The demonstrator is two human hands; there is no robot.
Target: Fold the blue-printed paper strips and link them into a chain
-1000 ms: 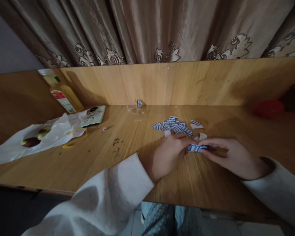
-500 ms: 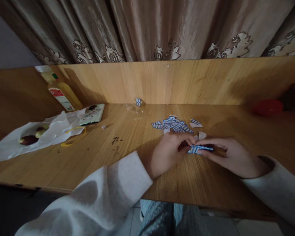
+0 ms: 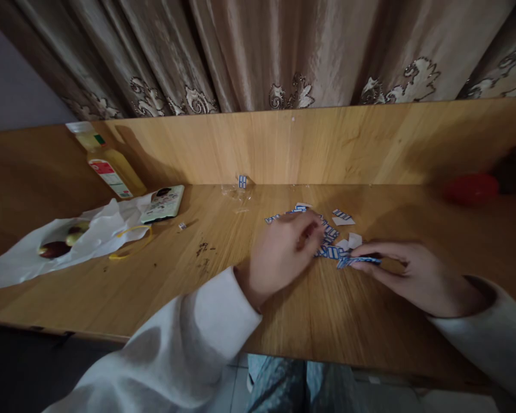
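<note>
Small blue-and-white patterned cards (image 3: 330, 234) lie in a loose pile on the wooden table, partly covered by my left hand (image 3: 284, 249). The fingers of that hand are curled together at the pile's near side; what they hold, if anything, is hidden. Beside their tips lie or stick out a few cards (image 3: 333, 252); I cannot tell whether these are touched. To the right, my right hand (image 3: 406, 272) pinches a thin stack of the same cards (image 3: 360, 261) between thumb and fingers, seen nearly edge-on.
White paper pieces (image 3: 353, 241) and a striped card (image 3: 343, 215) lie behind the stack. At left are a bottle (image 3: 114, 169), a phone-like flat object (image 3: 163, 203), white paper (image 3: 21, 258) with dark fruit and a yellow loop. A red object (image 3: 470, 188) sits far right.
My left hand has moved from the stack leftward and away from me, over the card pile. My right hand has shifted slightly right, still pinching the stack.
</note>
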